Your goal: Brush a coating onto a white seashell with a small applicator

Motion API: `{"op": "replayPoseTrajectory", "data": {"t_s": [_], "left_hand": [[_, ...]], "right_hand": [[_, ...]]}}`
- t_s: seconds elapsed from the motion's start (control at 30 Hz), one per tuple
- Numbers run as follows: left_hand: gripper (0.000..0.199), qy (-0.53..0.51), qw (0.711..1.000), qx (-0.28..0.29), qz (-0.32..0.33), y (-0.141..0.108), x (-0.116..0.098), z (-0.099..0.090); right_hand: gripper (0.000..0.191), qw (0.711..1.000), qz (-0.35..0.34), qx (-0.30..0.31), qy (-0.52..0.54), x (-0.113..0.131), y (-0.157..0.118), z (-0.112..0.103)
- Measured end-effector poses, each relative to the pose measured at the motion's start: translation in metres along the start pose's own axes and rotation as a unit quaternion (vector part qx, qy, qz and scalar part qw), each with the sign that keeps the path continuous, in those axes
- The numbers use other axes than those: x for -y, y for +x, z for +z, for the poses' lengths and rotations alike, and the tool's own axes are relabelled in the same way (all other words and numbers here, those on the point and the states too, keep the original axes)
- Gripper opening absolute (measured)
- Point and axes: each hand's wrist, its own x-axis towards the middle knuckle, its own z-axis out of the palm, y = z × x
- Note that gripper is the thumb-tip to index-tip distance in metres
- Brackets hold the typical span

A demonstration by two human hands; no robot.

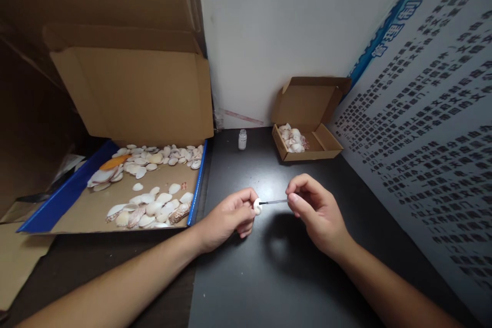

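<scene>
Between the thumb and fingers of my left hand (234,215) is a small white seashell (257,207), held above the dark table. My right hand (317,212) pinches the far end of a thin brush (274,202). The brush's dark tip touches or almost touches the shell's face; contact is too small to make out. Both hands are closed on what they hold. A small clear glass bottle (242,140) stands upright beyond the hands, and I cannot tell what is in it.
At the left lies an open blue-edged cardboard box (88,210) with many shells and an orange piece (115,162). A smaller open cardboard box (313,155) with shells stands at the back right. A printed board (434,128) rises along the right, a white panel (277,25) behind.
</scene>
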Motion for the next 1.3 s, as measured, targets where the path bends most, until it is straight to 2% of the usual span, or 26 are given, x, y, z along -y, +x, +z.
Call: {"op": "replayPoseTrajectory", "data": {"t_s": [0.23, 0.37, 0.57, 0.73, 0.9, 1.1, 1.3], "left_hand": [[0.023, 0.008, 1.0, 0.003, 0.007, 0.0013, 0.002, -0.0003], [0.022, 0.013, 1.0, 0.003, 0.006, 0.0014, 0.0018, 0.0001], [0.026, 0.027, 1.0, -0.006, 0.001, 0.0003, -0.0002, 0.0025], [0.027, 0.063, 0.998, -0.012, -0.001, -0.0007, -0.0014, 0.0037], [0.027, 0.104, 0.995, -0.006, -0.004, -0.0019, -0.0029, 0.0038], [0.028, 0.103, 0.995, -0.008, -0.006, -0.0015, -0.0027, 0.0036], [0.026, 0.097, 0.995, 0.0, 0.001, -0.0012, -0.0027, 0.0028]], "right_hand": [[0.007, 1.0, 0.001, -0.01, -0.014, -0.002, 0.0004, -0.0005], [0.005, 1.0, -0.012, 0.021, 0.007, -0.0012, -0.0008, -0.0002], [0.009, 0.999, 0.004, -0.019, -0.035, -0.0007, -0.0002, 0.0001], [0.007, 1.0, -0.025, 0.005, -0.018, 0.0008, -0.0008, 0.0007], [0.009, 0.998, -0.011, -0.03, -0.054, 0.0005, 0.0004, -0.0008], [0.007, 1.0, -0.02, 0.001, -0.019, 0.0002, -0.001, -0.0008], [0.011, 0.999, 0.001, -0.026, -0.034, -0.0016, 0.0004, -0.0009]]}}
